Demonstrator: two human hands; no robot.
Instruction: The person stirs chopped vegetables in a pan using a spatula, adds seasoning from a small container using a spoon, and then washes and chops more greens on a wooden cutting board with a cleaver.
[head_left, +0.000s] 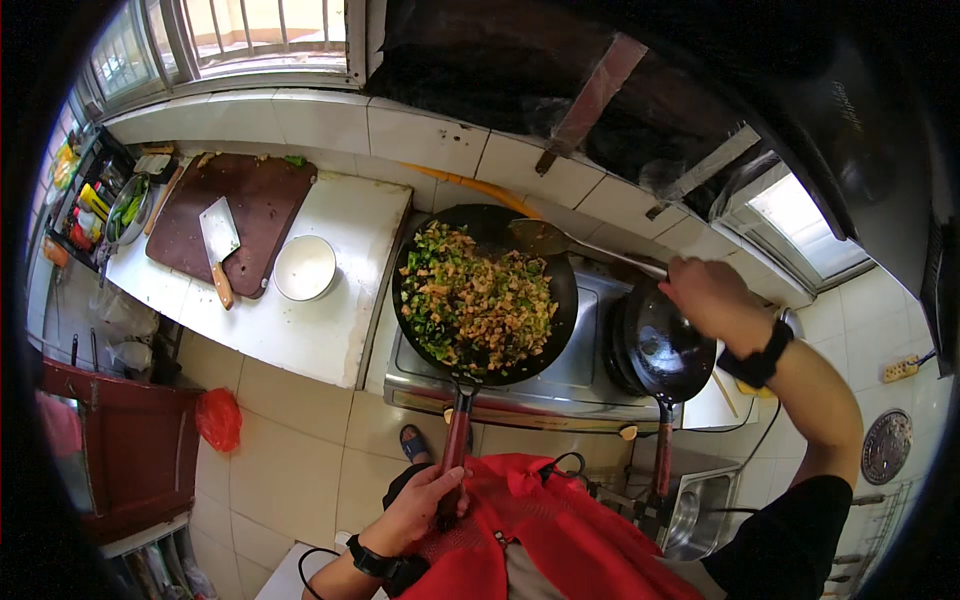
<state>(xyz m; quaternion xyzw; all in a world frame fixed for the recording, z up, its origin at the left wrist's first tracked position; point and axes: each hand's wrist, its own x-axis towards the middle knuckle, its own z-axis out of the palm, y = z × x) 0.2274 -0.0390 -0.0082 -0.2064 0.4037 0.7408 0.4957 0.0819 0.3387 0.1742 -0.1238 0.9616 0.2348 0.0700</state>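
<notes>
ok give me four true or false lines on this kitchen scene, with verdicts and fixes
1. The left hand grips the long dark-red handle of the large round black wok. True.
2. The right hand is empty. False: it holds a long-handled metal spatula.
3. The wooden-handled metal cleaver lies on the brown chopping board. True.
4. The round white bowl sits inside the wok. False: it stands on the white counter.

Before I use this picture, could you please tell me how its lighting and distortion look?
In the head view, the right-hand window glares nearly white; the range hood sinks into darkness; the chopped food is well lit; the tiled wall bends toward the black fisheye rim.
</notes>
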